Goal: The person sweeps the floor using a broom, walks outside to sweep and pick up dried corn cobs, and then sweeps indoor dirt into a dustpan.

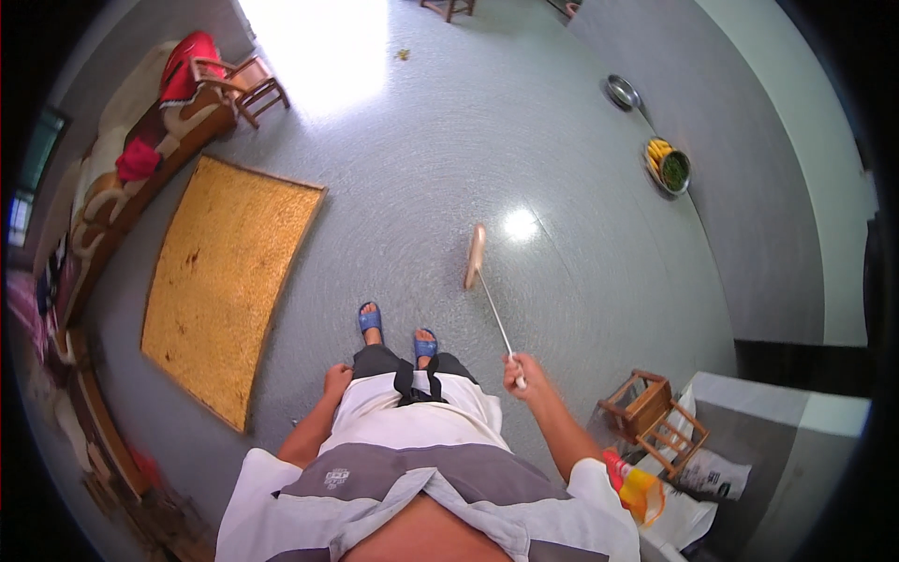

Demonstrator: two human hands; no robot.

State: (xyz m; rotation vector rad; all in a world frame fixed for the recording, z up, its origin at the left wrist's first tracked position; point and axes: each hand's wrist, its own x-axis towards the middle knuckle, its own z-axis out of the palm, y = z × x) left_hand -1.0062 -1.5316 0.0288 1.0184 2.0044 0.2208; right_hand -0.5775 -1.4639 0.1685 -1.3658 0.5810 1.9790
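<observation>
My right hand (527, 376) is closed around the white handle of a broom (496, 309) to the right of my body. The handle slants forward to a pinkish-brown head (475, 256) at floor level, ahead of my feet. My left hand (338, 381) hangs beside my left thigh. I see nothing in it, though its fingers are partly turned from view. Both my feet are in blue slippers (369, 321) on the grey floor (393, 211).
A large yellow woven mat (225, 281) lies to the left, before a wooden sofa (123, 204). One wooden chair (249, 88) stands near the sofa, another (650, 414) at the right by several bags (642, 495). Metal bowls (623, 91) and yellow produce (659, 149) line the right wall.
</observation>
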